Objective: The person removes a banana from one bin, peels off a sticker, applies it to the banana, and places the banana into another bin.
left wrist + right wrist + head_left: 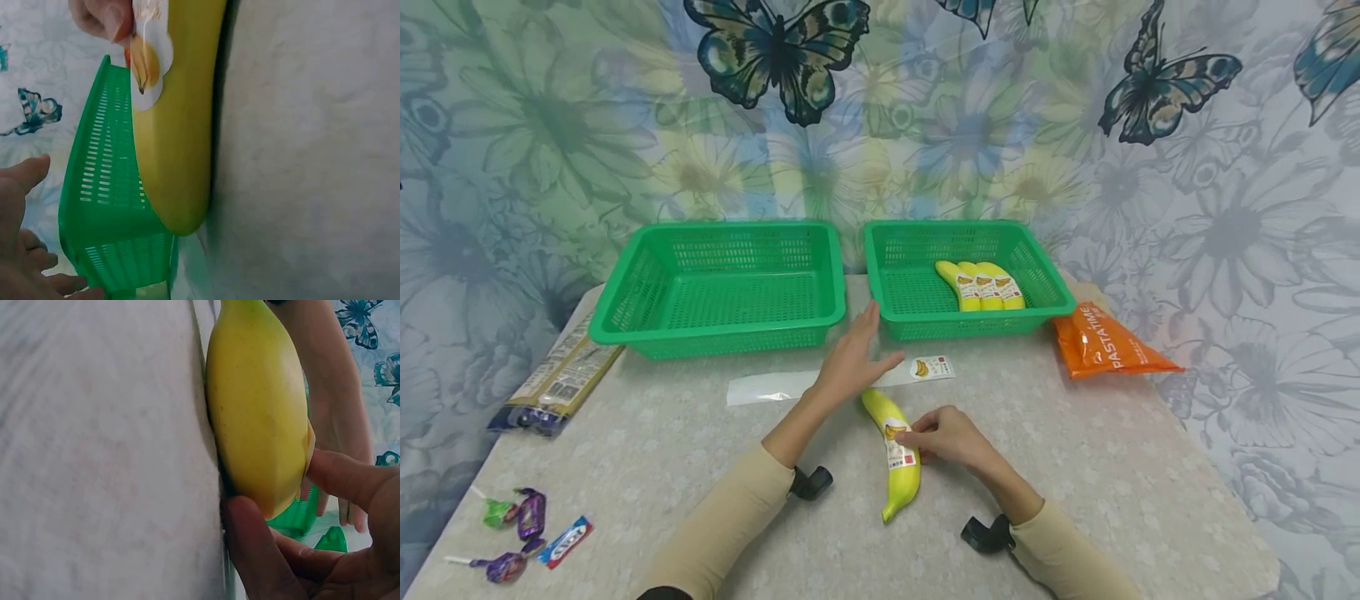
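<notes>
A yellow banana with a white picture label lies on the table between the hands. At its right side the right hand grips it, thumb on the label and fingers against the side, as the right wrist view also shows on the banana. The left hand hovers with fingers extended, holding nothing, near the banana's upper end. Below that hand runs a clear-white backing strip, with one banana label on its right end.
Two green baskets stand at the back: the left one bare inside, the right one holding several labelled bananas. An orange pasta bag lies at right. Packaged food lies at left, with lollipops and sweets nearer.
</notes>
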`<state>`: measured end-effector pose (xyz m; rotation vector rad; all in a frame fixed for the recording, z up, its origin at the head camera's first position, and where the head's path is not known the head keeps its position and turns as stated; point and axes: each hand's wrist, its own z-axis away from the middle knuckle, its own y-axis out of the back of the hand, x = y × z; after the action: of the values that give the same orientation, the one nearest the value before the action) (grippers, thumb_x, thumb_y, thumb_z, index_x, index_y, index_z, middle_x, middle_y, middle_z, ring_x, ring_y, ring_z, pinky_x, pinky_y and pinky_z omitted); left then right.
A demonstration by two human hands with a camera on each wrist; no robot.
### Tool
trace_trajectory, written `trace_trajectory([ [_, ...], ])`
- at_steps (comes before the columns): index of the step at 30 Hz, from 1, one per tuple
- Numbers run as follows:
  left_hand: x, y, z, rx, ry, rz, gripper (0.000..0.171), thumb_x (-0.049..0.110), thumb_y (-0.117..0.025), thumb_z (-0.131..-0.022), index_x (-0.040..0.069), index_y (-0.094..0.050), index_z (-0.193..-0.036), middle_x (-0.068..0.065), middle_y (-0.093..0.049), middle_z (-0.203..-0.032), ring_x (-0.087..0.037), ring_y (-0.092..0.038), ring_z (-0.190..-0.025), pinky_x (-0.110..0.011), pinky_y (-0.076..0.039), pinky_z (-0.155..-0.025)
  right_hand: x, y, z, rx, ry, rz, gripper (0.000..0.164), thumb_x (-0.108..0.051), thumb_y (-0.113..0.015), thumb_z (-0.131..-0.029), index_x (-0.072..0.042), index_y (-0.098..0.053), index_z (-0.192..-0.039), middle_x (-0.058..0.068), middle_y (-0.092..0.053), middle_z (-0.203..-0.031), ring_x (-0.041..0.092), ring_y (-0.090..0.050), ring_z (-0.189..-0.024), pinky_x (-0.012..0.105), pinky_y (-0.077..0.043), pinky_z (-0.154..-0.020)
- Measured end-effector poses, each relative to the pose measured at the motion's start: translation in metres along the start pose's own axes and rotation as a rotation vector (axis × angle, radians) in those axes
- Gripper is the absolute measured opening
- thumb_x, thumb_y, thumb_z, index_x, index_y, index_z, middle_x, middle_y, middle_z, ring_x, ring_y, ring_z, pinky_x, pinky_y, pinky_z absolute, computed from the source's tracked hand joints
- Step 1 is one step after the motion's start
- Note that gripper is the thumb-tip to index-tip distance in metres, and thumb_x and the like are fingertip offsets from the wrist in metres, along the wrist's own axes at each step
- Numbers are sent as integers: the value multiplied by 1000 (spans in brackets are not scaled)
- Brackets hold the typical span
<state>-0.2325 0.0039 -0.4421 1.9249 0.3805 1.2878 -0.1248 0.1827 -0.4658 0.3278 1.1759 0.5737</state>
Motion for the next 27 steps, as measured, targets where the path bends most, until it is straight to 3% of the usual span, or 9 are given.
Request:
trace_trajectory([
  [9,10,0,-44,38,123,46,101,65,-56,-88,16,-1,-158,-2,-4,-166,-30,-7,-153,-58,-21,-120,-1,-5,1,-1,31,27,40,-39,-79,-79,-2,-74,-94,3,-70,-77,14,-63,-63,26,-53,-57],
  [14,9,1,-63,13,160,60,105,67,-55,-87,15,4,-158,-2,3,-166,-32,-1,-153,-60,-19,-120,-1,-7,1,15,35,35,42,-39,-80,-78,-1,-73,-95,3,-69,-77,13,-63,-62,25,-52,-57],
  [19,4,-6,-73,1,169,58,109,70,-54,-85,16,7,-157,1,9,-166,-33,1,-153,-60,-20,-119,-1,-7,1,18,27,32,42,-39,-80,-78,-1,-73,-95,3,-69,-77,13,-62,-63,25,-52,-57],
  [27,5,-17,-77,25,165,83,110,73,-53,-84,19,9,-157,5,15,-165,-32,-6,-153,-60,-25,-117,0,-5,1,17,16,8,44,-39,-81,-77,0,-73,-95,4,-70,-79,13,-63,-63,26,-53,-58],
])
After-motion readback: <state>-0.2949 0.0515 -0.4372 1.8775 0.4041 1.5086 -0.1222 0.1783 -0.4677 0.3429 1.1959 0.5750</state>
